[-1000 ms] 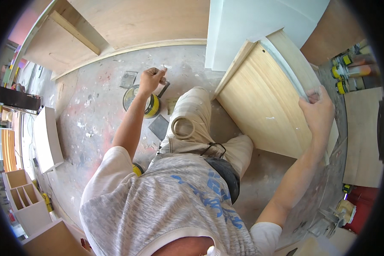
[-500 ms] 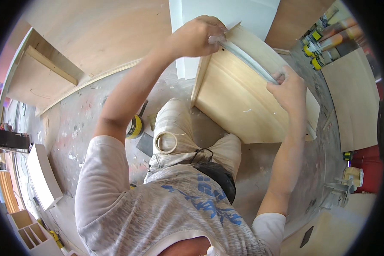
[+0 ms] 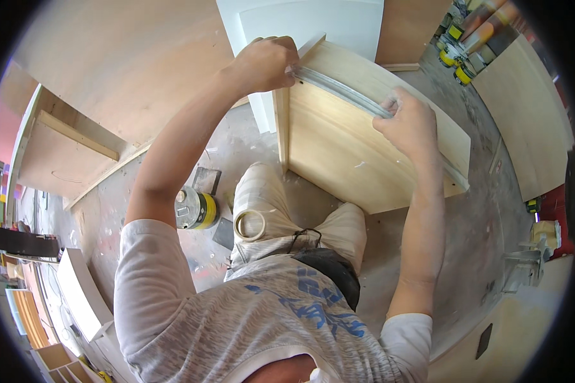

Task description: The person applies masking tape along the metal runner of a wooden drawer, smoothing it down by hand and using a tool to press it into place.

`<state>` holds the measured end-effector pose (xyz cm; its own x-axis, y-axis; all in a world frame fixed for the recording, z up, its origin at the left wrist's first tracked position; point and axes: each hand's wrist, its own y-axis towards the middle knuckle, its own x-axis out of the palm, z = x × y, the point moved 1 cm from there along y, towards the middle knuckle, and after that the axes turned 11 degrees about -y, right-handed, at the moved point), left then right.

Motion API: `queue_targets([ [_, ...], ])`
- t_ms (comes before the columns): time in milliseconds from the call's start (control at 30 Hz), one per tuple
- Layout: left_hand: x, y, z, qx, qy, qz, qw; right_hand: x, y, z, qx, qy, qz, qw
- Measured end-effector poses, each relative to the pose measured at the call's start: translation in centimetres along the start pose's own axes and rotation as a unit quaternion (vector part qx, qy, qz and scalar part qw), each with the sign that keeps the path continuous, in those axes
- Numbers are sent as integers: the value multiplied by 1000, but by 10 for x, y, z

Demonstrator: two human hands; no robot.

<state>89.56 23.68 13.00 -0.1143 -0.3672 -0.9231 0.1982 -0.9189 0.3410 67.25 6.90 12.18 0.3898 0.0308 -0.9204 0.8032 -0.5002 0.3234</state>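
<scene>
A pale wooden drawer-like box [image 3: 338, 143] stands tilted before my knees, with a long grey metal rail [image 3: 342, 93] lying along its upper side edge. My left hand [image 3: 266, 62] is closed at the rail's left end, by the box corner; its fingertips are mostly hidden. Farther right, my right hand [image 3: 410, 121] pinches the rail with thumb and bent fingers. Whether either hand also holds a thin strip on the rail cannot be made out. A roll of tape [image 3: 250, 225] rests on my left thigh.
A metal can with a yellow band [image 3: 197, 209] stands on the floor left of my knee. White panels [image 3: 303, 22] are behind the box, and a curved wooden sheet [image 3: 524, 118] leans at the right. Several more cans [image 3: 455, 56] stand at the far right.
My view has shifted, so the box and hands sit further left and the can shows more fully. My right hand stays pinched and my left hand closed at the rail.
</scene>
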Motion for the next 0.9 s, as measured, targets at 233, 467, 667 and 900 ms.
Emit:
queue_targets([
  [233,-2,7,11,64,80,-46,994,-5,-1,1,2,-4,5,1000],
  [467,16,4,25,177,-84,38,980,-3,-2,-2,-2,15,-26,1000],
  [667,10,4,1,140,-81,-3,987,1,1,0,-17,0,-21,1000],
  [900,3,13,-1,164,-20,-32,986,3,0,-6,-9,-70,-43,997],
])
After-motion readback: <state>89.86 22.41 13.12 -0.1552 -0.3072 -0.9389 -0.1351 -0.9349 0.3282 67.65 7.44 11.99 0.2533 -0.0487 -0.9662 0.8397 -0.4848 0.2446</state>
